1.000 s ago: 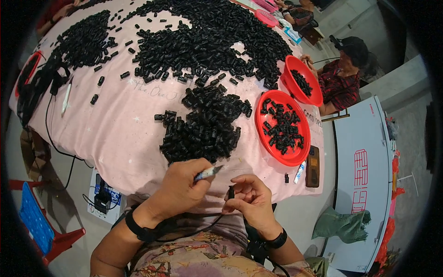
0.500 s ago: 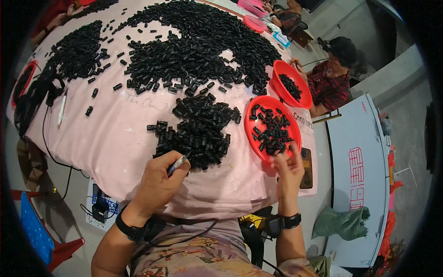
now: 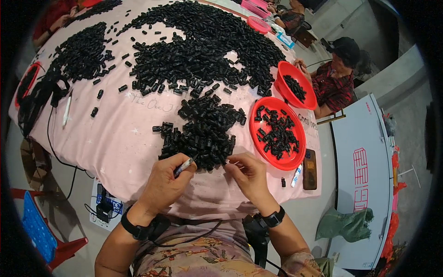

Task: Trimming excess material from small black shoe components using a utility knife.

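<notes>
My left hand (image 3: 168, 180) is closed around a slim pen-shaped tool (image 3: 183, 167) with a pale barrel, its dark tip at the near edge of a heap of small black cylindrical parts (image 3: 203, 129). At the heap's near right edge is my right hand (image 3: 249, 175), thumb and fingers drawn together. Whatever lies between those fingertips blends with the dark parts behind. To the right of the heap, a round red plate (image 3: 256, 147) holds loose black parts. One single black part (image 3: 283, 183) lies on the cloth below the plate.
Larger piles of black parts (image 3: 207, 46) spread over the pink cloth (image 3: 115, 138). A red bowl (image 3: 310, 94) stands beyond the plate. A phone (image 3: 310, 170) lies at the right edge, a white pen (image 3: 67, 111) at left. Another person (image 3: 334, 76) sits at the right.
My right hand has moved left from the red plate to the heap's near edge. My left hand keeps the pen-shaped tool in about the same place. The view has shifted slightly.
</notes>
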Available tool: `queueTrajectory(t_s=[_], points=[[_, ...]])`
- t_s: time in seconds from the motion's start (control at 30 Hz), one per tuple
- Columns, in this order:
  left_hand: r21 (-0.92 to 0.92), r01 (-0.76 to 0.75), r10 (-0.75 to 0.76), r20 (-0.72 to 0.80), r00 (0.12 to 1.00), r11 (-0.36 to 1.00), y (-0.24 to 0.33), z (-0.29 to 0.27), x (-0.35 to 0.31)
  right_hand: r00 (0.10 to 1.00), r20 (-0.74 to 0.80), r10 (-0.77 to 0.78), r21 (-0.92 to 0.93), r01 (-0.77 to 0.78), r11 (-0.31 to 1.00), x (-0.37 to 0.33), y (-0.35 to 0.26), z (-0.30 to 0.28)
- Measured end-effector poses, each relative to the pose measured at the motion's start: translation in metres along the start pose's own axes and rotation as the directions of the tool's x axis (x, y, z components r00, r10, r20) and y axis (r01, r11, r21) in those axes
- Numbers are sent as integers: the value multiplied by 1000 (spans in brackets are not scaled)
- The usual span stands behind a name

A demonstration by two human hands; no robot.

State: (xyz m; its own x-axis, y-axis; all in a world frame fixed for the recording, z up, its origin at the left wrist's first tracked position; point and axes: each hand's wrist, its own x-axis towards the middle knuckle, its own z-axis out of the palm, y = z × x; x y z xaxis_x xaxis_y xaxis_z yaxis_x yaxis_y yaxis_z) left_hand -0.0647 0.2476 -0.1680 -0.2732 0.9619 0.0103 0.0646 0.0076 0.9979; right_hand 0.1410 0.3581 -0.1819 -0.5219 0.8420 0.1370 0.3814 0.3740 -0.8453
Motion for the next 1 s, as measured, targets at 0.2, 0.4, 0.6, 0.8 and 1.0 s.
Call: queueTrajectory(t_s=[0.2,0.4,0.6,0.8,1.0], points=[[47,85,-88,54,995,995,6,-2,-2,996,53,-67,-126,74,989,6,-5,7],[59,91,-95,73,993,994,10,-1,-4,996,-25,81,7,-81,997,-8,-15,5],[1,64,-64,107,992,998,7,11,-8,986,48,160,190,-166,968,-33,-46,5],[-52,101,-86,241,967,993,5,19,-11,991,63,121,211,-132,968,-44,-61,6],[-60,44,-27,269,963,997,10,19,-13,991,79,106,241,-122,963,-49,-63,6]])
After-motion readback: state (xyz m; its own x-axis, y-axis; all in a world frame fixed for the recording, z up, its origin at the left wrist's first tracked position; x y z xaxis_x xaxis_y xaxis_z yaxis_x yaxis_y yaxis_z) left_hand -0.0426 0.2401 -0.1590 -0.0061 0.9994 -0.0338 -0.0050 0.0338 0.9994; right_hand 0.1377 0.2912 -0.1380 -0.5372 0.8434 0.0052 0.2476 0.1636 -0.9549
